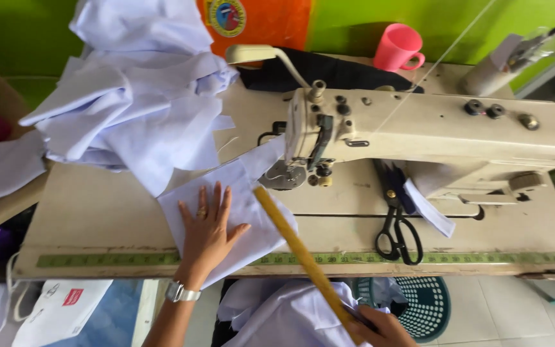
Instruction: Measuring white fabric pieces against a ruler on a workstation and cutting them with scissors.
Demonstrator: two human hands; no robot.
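Bench [97,212] bare left of the flat left hand [205,231]. Fabric heap [136,96] blocks rear left. Sewing machine [431,132] walls off rear right. Scissors [396,225] lie beneath its arm. Wooden ruler [297,247] crosses the front edge diagonally.

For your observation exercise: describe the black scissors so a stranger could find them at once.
Start at the cream sewing machine on the worn table. Below its arm, near the front edge's green measuring tape, lie the black scissors. Their dark looped handles stand out from the pale fabric around.
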